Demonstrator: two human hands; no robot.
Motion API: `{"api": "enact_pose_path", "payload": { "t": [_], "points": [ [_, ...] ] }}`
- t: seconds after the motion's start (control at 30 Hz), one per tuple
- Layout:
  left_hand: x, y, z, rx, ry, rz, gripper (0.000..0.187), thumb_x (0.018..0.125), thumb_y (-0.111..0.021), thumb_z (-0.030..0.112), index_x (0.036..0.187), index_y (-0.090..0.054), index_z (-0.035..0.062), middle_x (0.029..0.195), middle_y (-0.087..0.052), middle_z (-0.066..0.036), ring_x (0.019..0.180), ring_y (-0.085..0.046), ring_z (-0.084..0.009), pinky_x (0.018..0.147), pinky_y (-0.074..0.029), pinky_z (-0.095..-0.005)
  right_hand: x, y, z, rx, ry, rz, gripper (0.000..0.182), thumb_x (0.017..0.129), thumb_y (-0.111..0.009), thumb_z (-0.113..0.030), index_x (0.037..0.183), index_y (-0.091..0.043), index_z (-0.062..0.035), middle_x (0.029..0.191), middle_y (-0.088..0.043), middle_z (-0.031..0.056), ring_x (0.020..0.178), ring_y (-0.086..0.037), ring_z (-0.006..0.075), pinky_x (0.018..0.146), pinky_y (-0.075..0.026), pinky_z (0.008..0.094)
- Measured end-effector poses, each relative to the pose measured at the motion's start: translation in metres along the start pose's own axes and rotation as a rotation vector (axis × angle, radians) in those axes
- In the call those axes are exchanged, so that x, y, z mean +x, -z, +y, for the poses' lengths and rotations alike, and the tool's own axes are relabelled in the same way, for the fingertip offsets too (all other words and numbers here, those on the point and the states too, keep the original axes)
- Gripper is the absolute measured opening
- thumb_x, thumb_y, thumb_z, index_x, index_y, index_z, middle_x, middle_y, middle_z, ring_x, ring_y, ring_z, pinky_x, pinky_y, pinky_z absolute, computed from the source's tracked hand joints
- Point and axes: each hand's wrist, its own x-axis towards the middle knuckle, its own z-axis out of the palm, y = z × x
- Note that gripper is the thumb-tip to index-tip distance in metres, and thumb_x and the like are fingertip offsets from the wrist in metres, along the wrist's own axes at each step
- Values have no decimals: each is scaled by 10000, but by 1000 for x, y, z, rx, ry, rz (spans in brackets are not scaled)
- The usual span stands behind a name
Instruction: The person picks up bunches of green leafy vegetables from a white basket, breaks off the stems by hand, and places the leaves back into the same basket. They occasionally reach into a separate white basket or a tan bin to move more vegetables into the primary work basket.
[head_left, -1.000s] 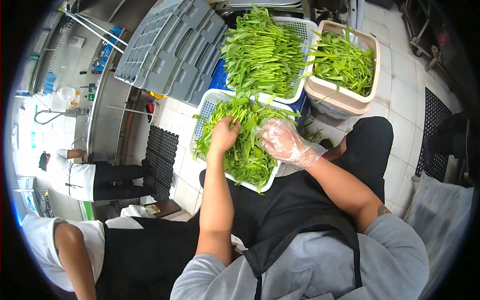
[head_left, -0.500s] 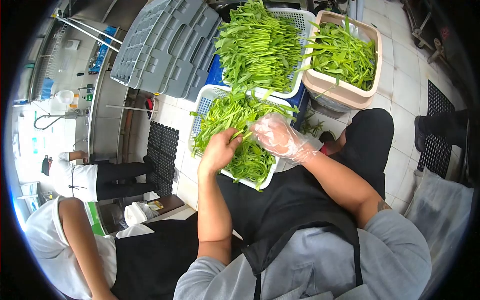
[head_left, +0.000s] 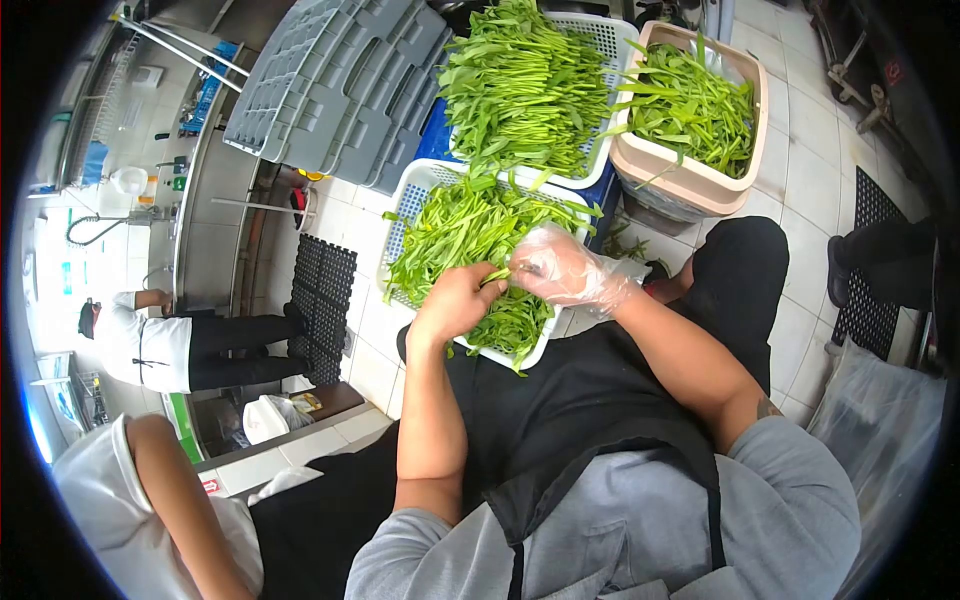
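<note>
Green water spinach fills a white perforated basket in front of my knees. Low over its near side, my bare left hand pinches a piece of water spinach between thumb and fingers. Close beside it, my right hand, in a clear plastic glove, is closed with curled fingers at the other end of that piece. The right fingertips are partly hidden by the glove and the hand itself.
A second white basket holds neatly laid long stems. Beside it stands a beige bin of cut greens. Grey dish racks are stacked at the left. One co-worker is close at my left; another stands farther off.
Both hands have shifted slightly right and down, staying close together over the basket. The nearby co-worker at the left has leaned down and away a little.
</note>
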Motion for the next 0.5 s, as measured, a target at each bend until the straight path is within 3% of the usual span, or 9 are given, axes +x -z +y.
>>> {"api": "enact_pose_path", "payload": {
  "t": [0.03, 0.13, 0.23, 0.27, 0.37, 0.4, 0.5],
  "points": [
    [-3, -2, 3, 88, 17, -11, 252, 968, -640, 251, 1001, -705, 10, 862, -696, -241, 825, -677, -396, 780, -511, -475, -1, 1, -1, -65, 17, -24, 113, 806, -669, -179, 765, -609, -92, 792, -616, 154, 806, -608, 391, 741, -472, 506],
    [-17, 0, 16, 263, 64, -65, 235, 961, -629, 221, 1007, -688, -1, 928, -696, -283, 940, -659, -480, 844, -504, -539, -7, -9, -7, -273, 33, 181, 97, 791, -638, -169, 747, -591, -97, 748, -599, 139, 768, -601, 386, 721, -479, 503],
    [-26, 17, 9, 255, 114, 152, 237, 979, -609, 221, 1029, -671, -3, 917, -696, -283, 930, -668, -468, 837, -506, -526, -5, 6, 5, -418, -144, 24, 72, 770, -615, -153, 722, -590, -107, 705, -587, 123, 750, -605, 374, 710, -484, 499],
    [-21, 20, -9, 181, 99, 248, 220, 986, -601, 204, 1067, -665, 10, 903, -692, -310, 897, -675, -486, 807, -512, -581, -6, 13, 6, -365, -81, 136, 78, 752, -632, -151, 700, -610, -98, 715, -625, 126, 772, -627, 369, 736, -499, 503],
    [6, 34, -19, 87, 207, 518, 251, 977, -619, 231, 1059, -664, -2, 880, -697, -301, 893, -674, -493, 791, -522, -569, 2, 25, 3, -536, -191, 159, 81, 738, -652, -158, 739, -657, -76, 785, -661, 142, 847, -645, 373, 785, -506, 511],
    [19, 31, -27, 123, 206, 512, 266, 966, -633, 248, 1054, -672, 0, 890, -701, -297, 896, -677, -490, 796, -526, -563, -1, 22, 6, -628, -186, 149, 157, 738, -673, -177, 826, -702, -50, 875, -687, 153, 969, -655, 393, 839, -512, 516],
    [65, 15, -44, 244, 203, 465, 328, 916, -692, 320, 1039, -708, 17, 911, -716, -280, 902, -693, -469, 821, -545, -539, -5, 16, 3, -645, -136, 282, 223, 741, -676, -180, 913, -730, -48, 1015, -703, 175, 1111, -632, 409, 892, -505, 519]
  ]
}}
